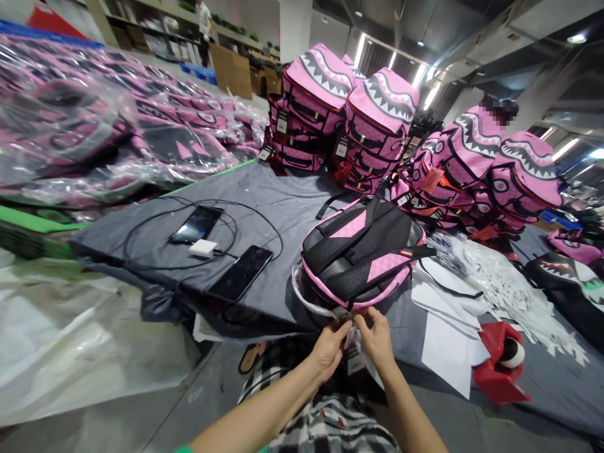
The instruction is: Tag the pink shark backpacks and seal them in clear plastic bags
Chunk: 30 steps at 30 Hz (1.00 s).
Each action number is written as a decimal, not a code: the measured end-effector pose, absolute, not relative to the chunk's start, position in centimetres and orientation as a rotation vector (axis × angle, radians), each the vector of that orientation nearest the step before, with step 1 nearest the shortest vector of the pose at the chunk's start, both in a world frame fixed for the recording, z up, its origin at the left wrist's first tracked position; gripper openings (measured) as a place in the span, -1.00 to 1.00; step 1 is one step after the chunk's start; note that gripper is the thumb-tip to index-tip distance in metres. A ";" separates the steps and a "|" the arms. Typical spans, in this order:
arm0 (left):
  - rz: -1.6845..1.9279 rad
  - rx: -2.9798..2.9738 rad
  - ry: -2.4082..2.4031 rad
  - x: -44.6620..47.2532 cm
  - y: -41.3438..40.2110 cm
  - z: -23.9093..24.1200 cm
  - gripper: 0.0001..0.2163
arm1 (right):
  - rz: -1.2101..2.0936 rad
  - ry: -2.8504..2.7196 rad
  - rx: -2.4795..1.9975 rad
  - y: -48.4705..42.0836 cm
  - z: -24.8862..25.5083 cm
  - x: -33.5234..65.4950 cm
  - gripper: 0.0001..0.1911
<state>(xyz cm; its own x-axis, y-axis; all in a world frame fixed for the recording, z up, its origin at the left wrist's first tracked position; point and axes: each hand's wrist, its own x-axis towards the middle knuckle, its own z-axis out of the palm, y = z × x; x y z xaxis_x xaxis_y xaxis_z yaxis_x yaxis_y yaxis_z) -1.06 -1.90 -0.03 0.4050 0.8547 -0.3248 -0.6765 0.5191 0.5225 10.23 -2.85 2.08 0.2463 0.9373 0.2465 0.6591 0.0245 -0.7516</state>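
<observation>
A pink and black backpack (363, 245) lies on the grey cloth-covered table, its straps and padded back panel facing up. Translucent plastic, apparently a clear plastic bag (314, 306), curves around its near end. At the table's front edge, my left hand (330, 346) pinches this plastic between thumb and fingers. Close beside it, my right hand (375, 336) is also closed on the plastic, fingertips almost meeting those of the left. Below and between both hands hangs a pale tag (355, 362), partly hidden.
Two phones (243, 274) and a white charger (204, 248) with looping black cable lie to the left. Stacked pink backpacks (382, 100) line the back. White sheets (448, 340), white ties and a red tape dispenser (503, 365) sit right. Plastic-wrapped bags (179, 135) fill the far left.
</observation>
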 end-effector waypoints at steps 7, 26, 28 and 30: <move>0.982 0.419 0.720 -1.3 -1.8 0.0 -0.48 | 0.283 -1.353 -1.779 -5.1 0.7 13.5 -0.69; 0.801 0.643 1.143 -1.9 -1.5 -0.7 -0.68 | -0.049 -0.289 -2.110 -21.2 5.4 37.8 -0.50; 0.803 0.634 1.145 -1.9 -1.5 -0.7 -0.66 | -0.035 -0.277 -2.107 -21.1 5.2 38.0 -0.53; 0.808 0.597 1.113 -1.8 -1.5 -0.7 -0.62 | -0.021 -0.269 -2.104 -20.9 5.2 38.1 -0.58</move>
<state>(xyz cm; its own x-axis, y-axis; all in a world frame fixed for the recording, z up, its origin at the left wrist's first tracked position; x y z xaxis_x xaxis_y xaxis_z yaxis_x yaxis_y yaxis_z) -1.76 -1.54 -0.75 0.2185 0.8120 -0.5412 -0.2631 0.5831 0.7686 38.07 -20.94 5.21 0.9753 0.1836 0.1229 0.2002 -0.4985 -0.8435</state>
